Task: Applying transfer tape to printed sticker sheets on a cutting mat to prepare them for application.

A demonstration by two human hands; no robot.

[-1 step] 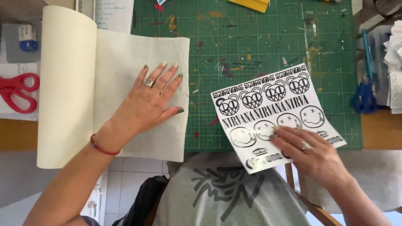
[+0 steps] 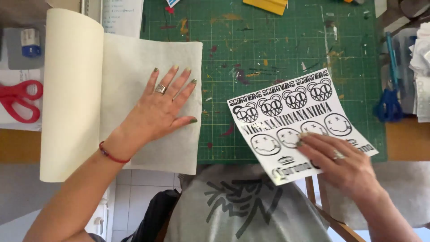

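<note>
My left hand [image 2: 159,110] lies flat, fingers spread, on a thin white sheet [image 2: 134,58] unrolled from a cream paper roll [image 2: 71,89] at the left. My right hand [image 2: 340,163] grips the near corner of a white printed sheet [image 2: 286,112] covered with black cartoon faces and lettering. Its fingers rest on top and the thumb is hidden. That sheet lies tilted on the front of the green cutting mat [image 2: 277,40] and hangs over the table's edge above my lap.
Red scissors [image 2: 18,101] lie at the far left beside the roll, with a small blue and white object [image 2: 30,42] behind them. Blue-handled scissors [image 2: 389,105] and a pile of white paper [image 2: 421,67] sit at the right. A yellow tool [image 2: 266,5] is at the mat's far edge.
</note>
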